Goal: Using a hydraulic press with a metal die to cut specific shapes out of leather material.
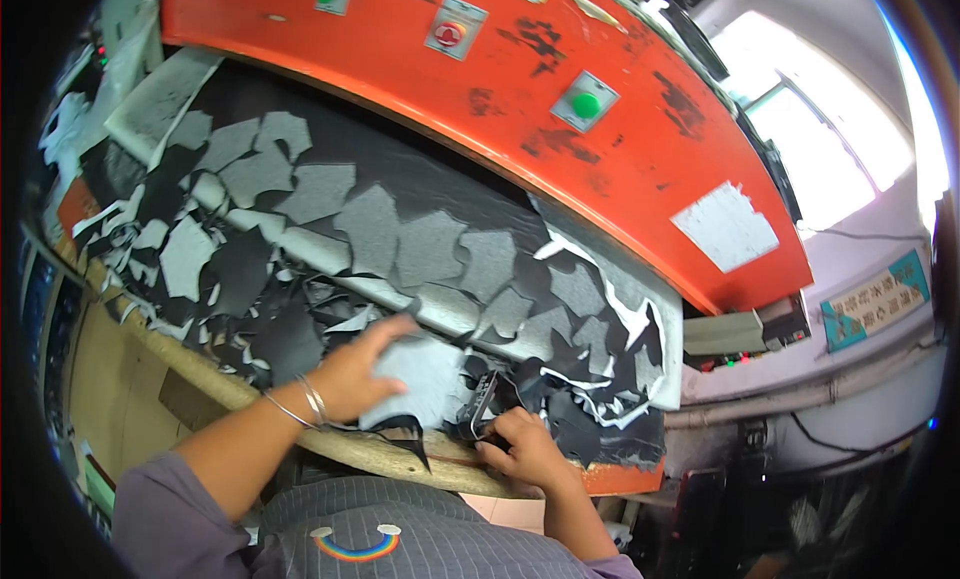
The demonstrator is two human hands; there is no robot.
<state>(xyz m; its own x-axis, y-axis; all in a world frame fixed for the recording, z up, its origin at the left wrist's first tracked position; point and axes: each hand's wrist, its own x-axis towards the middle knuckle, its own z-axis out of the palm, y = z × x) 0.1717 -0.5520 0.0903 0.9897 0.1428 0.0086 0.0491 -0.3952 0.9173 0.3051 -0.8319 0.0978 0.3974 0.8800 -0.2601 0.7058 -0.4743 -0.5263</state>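
In the head view, my left hand (350, 379) is spread, with the thumb apart from the fingers, above the left part of a pale grey sheet (430, 374); I cannot tell if the palm is pressing on it. My right hand (525, 449) has its fingers curled, and they seem to pinch the near end of a dark frame (488, 403), which is tilted and lies just to the right of the sheet, between my two hands. Dark scraps (285, 334) lie beyond and to the left of my left hand, and grey cut pieces (430, 247) spread farther ahead of both hands, below the orange machine beam (400, 74). I judge that the step in hand is to handle the frame near this sheet, but whether I place it or lift it, I cannot say. The next move, I think, calls for a firm right grip and a flat sheet under my left hand.
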